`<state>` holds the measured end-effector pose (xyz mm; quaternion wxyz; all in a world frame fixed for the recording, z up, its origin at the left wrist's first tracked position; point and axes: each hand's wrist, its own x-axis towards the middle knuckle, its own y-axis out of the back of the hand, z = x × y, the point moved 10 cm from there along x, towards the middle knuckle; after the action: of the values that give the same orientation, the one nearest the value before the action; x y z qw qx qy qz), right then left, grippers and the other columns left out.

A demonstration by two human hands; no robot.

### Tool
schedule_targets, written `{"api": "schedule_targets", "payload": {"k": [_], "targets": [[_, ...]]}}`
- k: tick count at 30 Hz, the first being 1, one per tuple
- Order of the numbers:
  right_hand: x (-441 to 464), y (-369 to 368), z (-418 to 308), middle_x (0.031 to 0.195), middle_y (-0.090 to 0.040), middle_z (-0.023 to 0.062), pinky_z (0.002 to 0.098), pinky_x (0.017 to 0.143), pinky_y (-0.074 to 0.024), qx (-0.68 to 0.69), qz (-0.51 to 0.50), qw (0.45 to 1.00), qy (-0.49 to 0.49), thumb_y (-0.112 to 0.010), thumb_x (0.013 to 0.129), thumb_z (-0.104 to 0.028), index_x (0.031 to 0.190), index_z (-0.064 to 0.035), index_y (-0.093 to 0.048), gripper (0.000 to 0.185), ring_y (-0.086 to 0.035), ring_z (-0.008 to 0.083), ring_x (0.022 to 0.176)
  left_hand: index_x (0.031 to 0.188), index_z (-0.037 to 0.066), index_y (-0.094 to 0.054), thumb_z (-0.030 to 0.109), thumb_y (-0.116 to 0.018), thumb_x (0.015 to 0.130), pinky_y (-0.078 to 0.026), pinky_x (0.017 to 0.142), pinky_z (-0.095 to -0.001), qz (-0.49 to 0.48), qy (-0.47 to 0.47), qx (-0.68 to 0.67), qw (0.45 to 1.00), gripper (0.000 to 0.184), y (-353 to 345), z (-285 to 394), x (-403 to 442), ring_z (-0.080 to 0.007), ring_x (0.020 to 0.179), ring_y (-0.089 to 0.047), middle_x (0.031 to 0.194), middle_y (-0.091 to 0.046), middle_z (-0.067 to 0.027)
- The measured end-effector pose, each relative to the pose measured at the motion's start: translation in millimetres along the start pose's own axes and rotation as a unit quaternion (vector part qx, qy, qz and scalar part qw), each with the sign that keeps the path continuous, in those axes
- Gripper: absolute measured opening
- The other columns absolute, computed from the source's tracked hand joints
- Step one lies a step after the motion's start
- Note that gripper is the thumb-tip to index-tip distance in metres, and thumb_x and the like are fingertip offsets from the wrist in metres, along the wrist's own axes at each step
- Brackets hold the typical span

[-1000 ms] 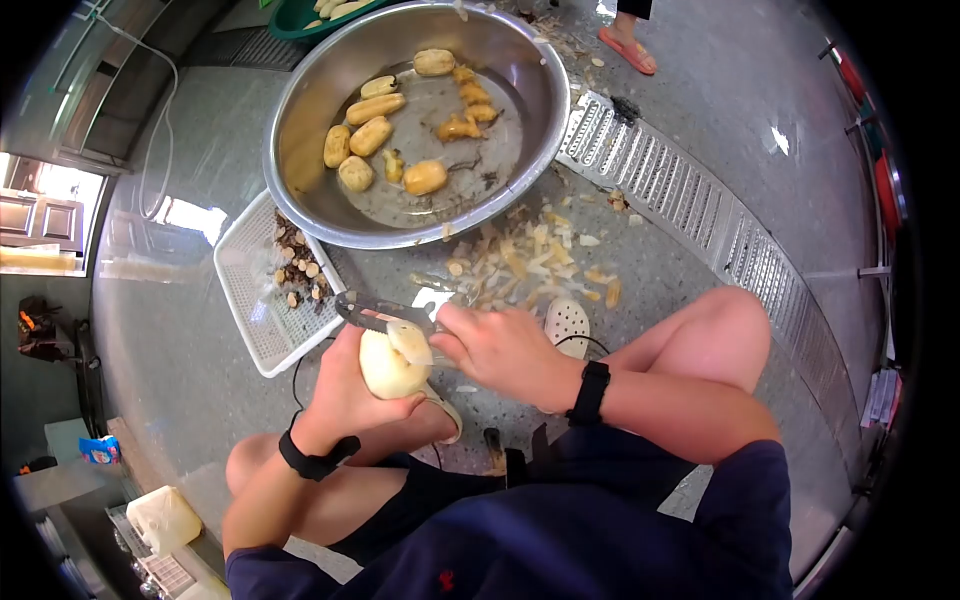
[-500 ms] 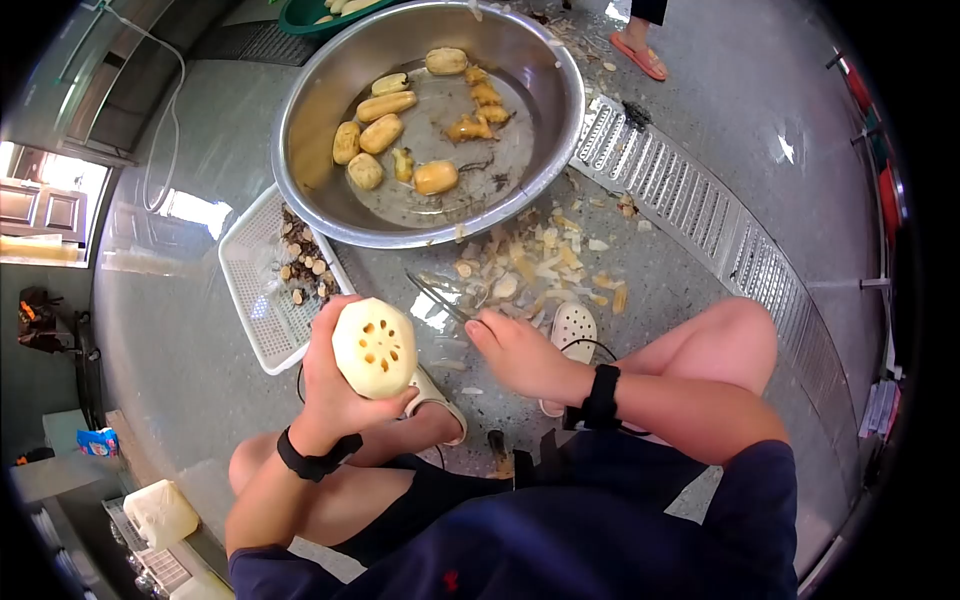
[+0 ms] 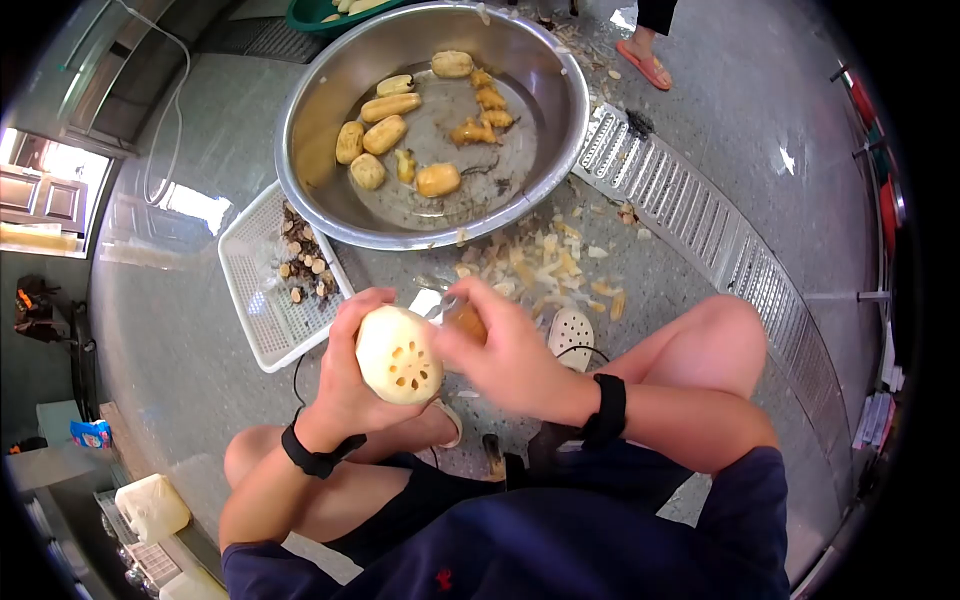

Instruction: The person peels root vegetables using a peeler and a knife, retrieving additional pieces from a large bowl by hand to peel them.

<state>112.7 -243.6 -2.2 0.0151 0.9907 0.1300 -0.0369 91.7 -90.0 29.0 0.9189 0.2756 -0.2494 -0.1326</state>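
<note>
My left hand [image 3: 345, 375] is wrapped round a peeled, pale cream lotus root [image 3: 392, 345], its cut end with several holes facing up toward me. Against the right side of the root, my right hand [image 3: 515, 355] is closed and smeared by motion. It grips a knife [image 3: 441, 308], whose thin metal blade is blurred and mostly hidden now. Beyond both hands, a large metal basin [image 3: 430, 240] holds several unpeeled lotus root pieces [image 3: 384, 133] and knobbly ginger [image 3: 473, 131] in shallow water.
A white plastic basket [image 3: 262, 330] with dark trimmings stands at the left. Peelings [image 3: 545, 265] litter the wet floor before my shoes. A metal drain grate [image 3: 680, 200] curves along the right. Behind the basin are a green bowl [image 3: 305, 18] and another person's sandalled foot [image 3: 645, 62].
My right hand has moved left and brought the knife up to the lotus root. The left hand has shifted slightly right, tilting the root's holed end downward and to the right.
</note>
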Motion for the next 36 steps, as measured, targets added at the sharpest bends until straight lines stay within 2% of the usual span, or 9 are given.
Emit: {"api": "schedule_targets", "payload": {"k": [3, 6, 9, 12, 18, 21, 25, 33, 36], "targets": [[12, 13, 34, 0.080, -0.063, 0.0116, 0.0366, 0.067, -0.0508, 0.032, 0.004, 0.991, -0.133, -0.071, 0.097, -0.038, 0.114, 0.0018, -0.053, 0.047, -0.063, 0.0189, 0.075, 0.144, 0.006, -0.035, 0.019, -0.097, 0.058, -0.049, 0.102, -0.0436, -0.022, 0.035, -0.054, 0.998, 0.107, -1, -10, 1, -0.0343, 0.125, -0.057, 0.138, -0.052, -0.0203], [3, 5, -5, 0.078, -0.062, 0.0124, 0.0380, 0.064, -0.0482, -0.030, -0.017, 0.999, 0.011, -0.069, 0.099, -0.034, 0.113, 0.0011, -0.053, 0.041, -0.062, 0.0201, 0.071, 0.145, 0.007, -0.033, 0.020, -0.098, 0.058, -0.042, 0.110, -0.0474, -0.032, 0.042, -0.104, 0.993, 0.109, -2, -22, 1, -0.0366, 0.134, -0.049, 0.141, -0.049, -0.0201], [2, -4, -12, 0.078, -0.062, 0.0146, 0.0392, 0.062, -0.0468, -0.036, -0.071, 0.996, 0.032, -0.068, 0.100, -0.032, 0.113, 0.0003, -0.053, 0.038, -0.061, 0.0229, 0.068, 0.145, 0.009, -0.032, 0.023, -0.099, 0.058, -0.038, 0.113, -0.0507, -0.022, 0.115, -0.169, 0.979, 0.111, -4, -33, -8, -0.0390, 0.140, -0.042, 0.144, -0.047, -0.0200], [4, -1, -7, 0.077, -0.062, 0.0159, 0.0393, 0.062, -0.0474, -0.013, -0.045, 0.998, 0.034, -0.068, 0.100, -0.031, 0.114, 0.0002, -0.053, 0.038, -0.061, 0.0261, 0.066, 0.146, 0.010, -0.031, 0.025, -0.100, 0.058, -0.038, 0.114, -0.0518, -0.049, 0.027, -0.114, 0.992, 0.113, -2, -18, 5, -0.0407, 0.142, -0.041, 0.145, -0.047, -0.0201], [7, -2, -4, 0.076, -0.062, 0.0155, 0.0392, 0.062, -0.0470, -0.013, -0.063, 0.997, 0.032, -0.067, 0.100, -0.029, 0.114, 0.0002, -0.053, 0.035, -0.062, 0.0274, 0.066, 0.148, 0.009, -0.032, 0.028, -0.100, 0.060, -0.041, 0.113, -0.0511, -0.039, 0.065, -0.147, 0.986, 0.113, -1, -21, 5, -0.0394, 0.138, -0.048, 0.145, -0.049, -0.0208], [9, 5, 2, 0.073, -0.062, 0.0142, 0.0379, 0.060, -0.0460, -0.049, -0.047, 0.998, -0.001, -0.067, 0.100, -0.027, 0.114, -0.0003, -0.054, 0.033, -0.061, 0.0251, 0.063, 0.150, 0.007, -0.034, 0.039, -0.096, 0.067, -0.041, 0.114, -0.0541, -0.021, 0.340, -0.423, 0.840, 0.108, -16, -52, -11, -0.0408, 0.133, -0.054, 0.141, -0.054, -0.0217], [13, 8, 1, 0.065, -0.058, 0.0120, 0.0360, 0.054, -0.0425, -0.029, -0.027, 0.999, 0.008, -0.066, 0.101, -0.024, 0.111, 0.0001, -0.055, 0.029, -0.058, 0.0212, 0.056, 0.146, 0.005, -0.046, 0.084, -0.041, 0.090, -0.045, 0.112, -0.0611, 0.121, 0.393, -0.631, 0.657, 0.097, -8, -49, -7, -0.0416, 0.122, -0.062, 0.131, -0.061, -0.0236], [17, -6, 13, 0.067, -0.059, 0.0153, 0.0411, 0.056, -0.0444, -0.058, -0.057, 0.997, 0.013, -0.065, 0.100, -0.028, 0.108, -0.0026, -0.054, 0.029, -0.060, 0.0318, 0.058, 0.138, 0.004, -0.054, 0.075, -0.049, 0.095, -0.041, 0.118, -0.0514, 0.237, 0.333, -0.679, 0.610, 0.084, 38, -57, 11, -0.0343, 0.118, -0.066, 0.126, -0.066, -0.0187], [16, -9, 11, 0.070, -0.062, 0.0157, 0.0430, 0.056, -0.0459, -0.069, -0.080, 0.994, 0.007, -0.066, 0.100, -0.031, 0.107, -0.0033, -0.054, 0.031, -0.063, 0.0358, 0.060, 0.142, 0.010, -0.053, 0.081, -0.042, 0.093, -0.039, 0.118, -0.0580, 0.244, 0.342, -0.705, 0.571, 0.087, 40, -63, 4, -0.0390, 0.122, -0.061, 0.130, -0.063, -0.0190]]}}
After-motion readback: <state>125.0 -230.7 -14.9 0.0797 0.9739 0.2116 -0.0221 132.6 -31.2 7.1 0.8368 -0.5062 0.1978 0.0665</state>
